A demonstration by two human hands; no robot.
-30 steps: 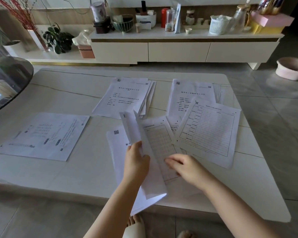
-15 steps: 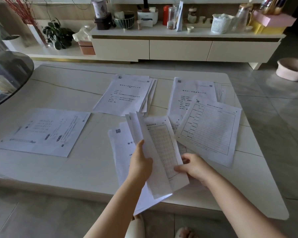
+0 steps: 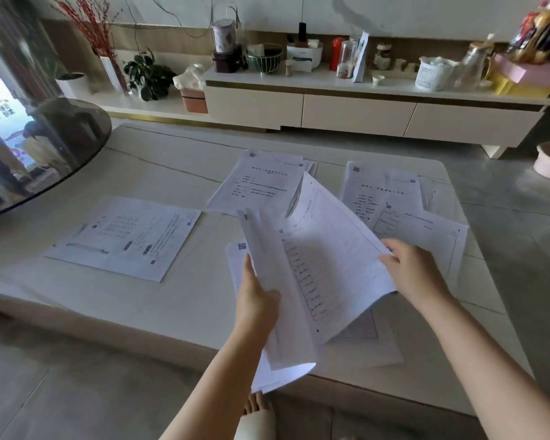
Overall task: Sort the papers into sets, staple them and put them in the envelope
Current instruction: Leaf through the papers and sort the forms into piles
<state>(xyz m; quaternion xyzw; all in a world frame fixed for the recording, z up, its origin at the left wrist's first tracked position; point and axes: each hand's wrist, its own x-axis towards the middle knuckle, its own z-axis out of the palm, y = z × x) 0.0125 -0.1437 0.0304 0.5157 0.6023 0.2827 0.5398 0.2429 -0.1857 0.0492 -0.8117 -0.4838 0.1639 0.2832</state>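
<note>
White paper everywhere on the pale table [image 3: 86, 312]. Head cam: left hand [image 3: 257, 301] clamped on a sheaf of papers [image 3: 275, 300] w/ thumb on top, sheaf tilted up over the near edge. Right hand [image 3: 415, 269] pinches the right edge of a lifted sheet [image 3: 334, 262], held above the sheaf. Other stacks lie flat: one at left [image 3: 124, 238], one centre-back [image 3: 261, 182], one at right [image 3: 381, 188].

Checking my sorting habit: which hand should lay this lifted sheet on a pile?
Right. The right hand pinches the lifted sheet near the far piles; the left hand holds the stack.
</note>
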